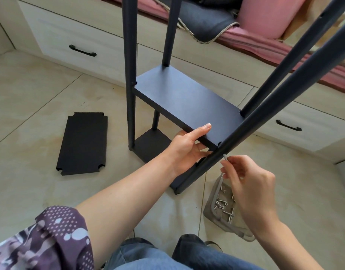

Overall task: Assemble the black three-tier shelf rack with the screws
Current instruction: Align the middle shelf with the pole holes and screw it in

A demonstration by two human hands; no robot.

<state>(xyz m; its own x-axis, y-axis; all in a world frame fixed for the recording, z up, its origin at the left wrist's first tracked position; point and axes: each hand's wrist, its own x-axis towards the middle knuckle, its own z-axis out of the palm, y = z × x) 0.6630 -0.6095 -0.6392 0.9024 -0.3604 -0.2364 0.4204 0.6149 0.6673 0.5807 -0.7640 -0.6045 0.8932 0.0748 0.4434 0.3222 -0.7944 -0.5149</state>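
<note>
Head view: left hand (189, 148) gripping front edge of mid shelf board (187, 102), thumb on top, fingers curled under; right hand (249, 184) pinching allen key (224, 162) w/ tip at front-right post (245, 129) just below shelf; rack standing on tile floor, bottom shelf (151, 146) fitted; spare shelf board (83, 143) flat on floor to left; screws in grey tray (212, 209) near right hand

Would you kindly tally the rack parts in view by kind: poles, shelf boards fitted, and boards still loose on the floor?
Poles: 4
Fitted boards: 2
Loose boards: 1
Total: 7
</note>
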